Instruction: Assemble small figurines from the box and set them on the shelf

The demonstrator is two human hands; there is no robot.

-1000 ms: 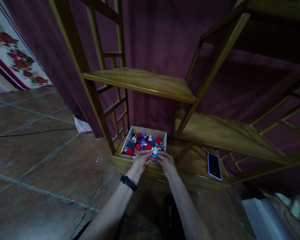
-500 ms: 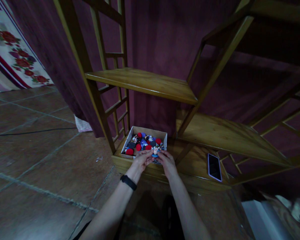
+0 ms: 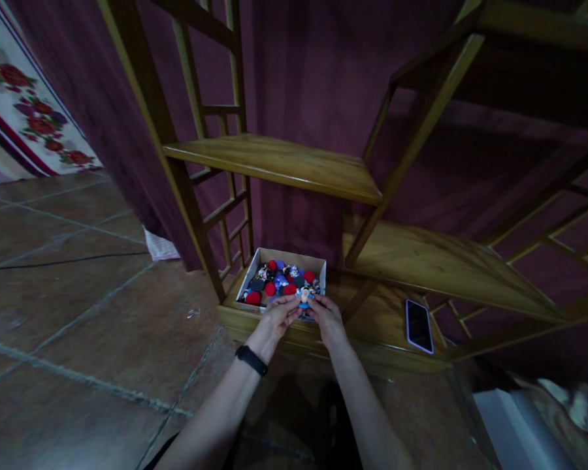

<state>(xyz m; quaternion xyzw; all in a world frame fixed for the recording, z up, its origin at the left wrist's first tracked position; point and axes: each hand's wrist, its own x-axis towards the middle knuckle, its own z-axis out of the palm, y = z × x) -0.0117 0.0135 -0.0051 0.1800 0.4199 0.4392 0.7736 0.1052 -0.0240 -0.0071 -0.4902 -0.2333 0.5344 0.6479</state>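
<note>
A small blue figurine [image 3: 304,298] is pinched in the bent fingers of the left hand [image 3: 280,312] and right hand [image 3: 326,312], by the near edge of the cardboard box [image 3: 298,260]. Toys [image 3: 270,288] lie inside the box; a smartphone [image 3: 419,326] lies right of it.

a low wooden shelf [image 3: 385,321], yellow-brown and slightly glossy, carries an open cardboard box [image 3: 296,259] at its left end and a phone [image 3: 419,326] toward its right. the box, pale at the rim and brown inside, sits with its near side close to the shelf's front edge, its near right corner partly hidden. the phone lies flat, dark screen up, rimmed in pale purple, well apart from the box. between them the wood is crossed by a slanting darker band.
</note>
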